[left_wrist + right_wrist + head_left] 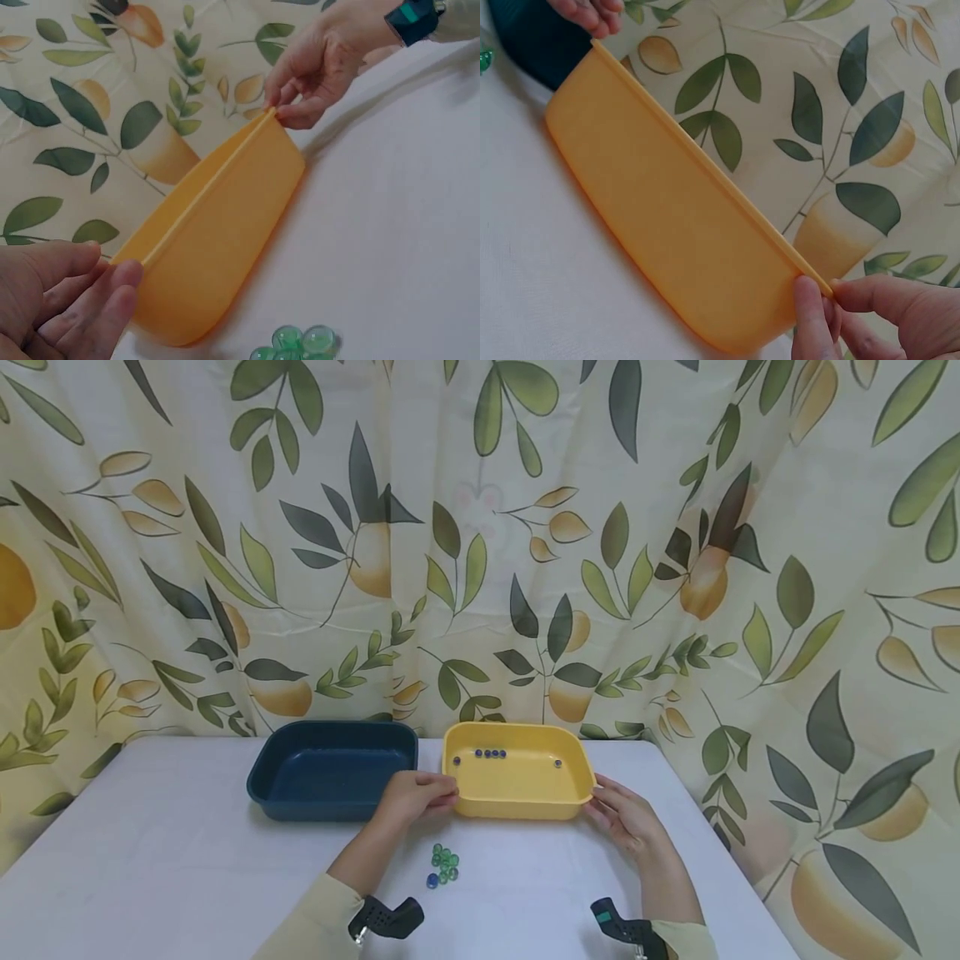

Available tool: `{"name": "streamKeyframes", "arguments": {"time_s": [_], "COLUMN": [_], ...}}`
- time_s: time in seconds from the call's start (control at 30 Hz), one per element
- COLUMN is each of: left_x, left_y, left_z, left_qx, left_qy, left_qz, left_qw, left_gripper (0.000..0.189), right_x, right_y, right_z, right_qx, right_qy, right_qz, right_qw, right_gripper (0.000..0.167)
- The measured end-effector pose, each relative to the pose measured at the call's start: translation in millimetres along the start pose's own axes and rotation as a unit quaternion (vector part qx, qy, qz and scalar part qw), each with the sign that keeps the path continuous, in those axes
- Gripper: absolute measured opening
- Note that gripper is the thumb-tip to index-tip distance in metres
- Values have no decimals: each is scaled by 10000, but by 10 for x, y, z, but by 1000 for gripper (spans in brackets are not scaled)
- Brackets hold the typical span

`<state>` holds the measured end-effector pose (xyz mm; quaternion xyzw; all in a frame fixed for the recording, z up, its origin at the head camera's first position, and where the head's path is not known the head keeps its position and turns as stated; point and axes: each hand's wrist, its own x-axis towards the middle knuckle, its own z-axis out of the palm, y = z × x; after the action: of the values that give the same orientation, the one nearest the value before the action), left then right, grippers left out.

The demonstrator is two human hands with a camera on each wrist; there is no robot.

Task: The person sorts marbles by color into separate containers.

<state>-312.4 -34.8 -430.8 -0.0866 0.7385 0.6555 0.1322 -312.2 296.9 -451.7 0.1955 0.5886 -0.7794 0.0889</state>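
Observation:
A yellow rectangular tray (525, 808) stands at the far side of the table, with several dark blue marbles (491, 754) lying inside it. My left hand (417, 795) pinches the rim at its left end, thumb and fingers on either side of the edge. At the opposite end my right hand (628, 817) pinches the rim between thumb and fingers, as the right wrist view shows close up. On the cloth in front of the tray lies a cluster of green marbles (444, 860), and one blue marble (432, 881) sits at its near edge.
Just left of the yellow tray stands a dark blue tray (330, 811), with no marbles visible in it. A white cloth (202, 852) covers the table. Behind the table hangs a curtain (480, 635) printed with leaves and fruit.

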Motion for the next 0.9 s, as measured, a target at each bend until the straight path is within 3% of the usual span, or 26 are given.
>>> {"name": "streamKeyframes", "arguments": {"time_s": [0.47, 0.9], "left_x": [-306, -434], "left_y": [-272, -546], "left_z": [-270, -404], "left_qx": [605, 967], "left_qy": [21, 32], "left_qz": [244, 84], "left_qw": [9979, 9953], "left_gripper": [28, 19], "right_x": [10, -39], "right_y": [18, -13], "right_z": [-5, -5], "right_qx": [-114, -41], "right_qy": [37, -250], "right_qz": [-1, -155], "right_qw": [9999, 9996], "right_gripper": [60, 58]}}
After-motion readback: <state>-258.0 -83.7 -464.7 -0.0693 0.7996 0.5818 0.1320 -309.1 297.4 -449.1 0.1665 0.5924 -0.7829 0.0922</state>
